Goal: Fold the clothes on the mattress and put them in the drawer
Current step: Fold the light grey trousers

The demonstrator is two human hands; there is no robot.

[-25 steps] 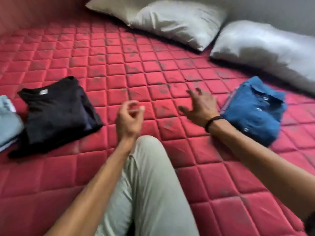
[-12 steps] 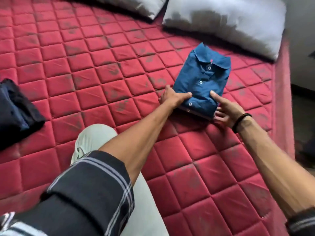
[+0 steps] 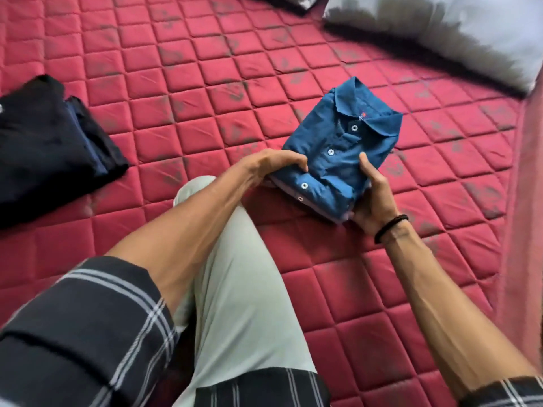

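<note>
Folded blue polo shirt (image 3: 338, 160) sits between both hands near the right side of the red quilted mattress (image 3: 205, 69), its collar pointing away from the person and its near, buttoned edge raised a little off the quilting. The left hand (image 3: 276, 165) curls its fingers over the left edge of the bundle; the right hand (image 3: 371, 198) clasps the near right corner, thumb on top and the other fingers hidden beneath. Both hands are therefore gripping the shirt, not lying flat on it.

By my reading, the step in hand is lifting this finished fold to carry it to the drawer, which is not in view. To do it well, the fingers should slide fully under the bottom layer on both sides so the whole stack rises as one slab; a grip on the top layers alone would let the lower folds sag and open. Keeping the bundle level and the thumbs pressing lightly on top should hold the placket and collar flat. The collar end hangs unsupported, so it may droop if the lift is quick.

A folded dark garment stack (image 3: 50, 148) lies well apart at the left edge, probably next to go. A white pillow (image 3: 440, 33) rests at the head of the mattress.
</note>
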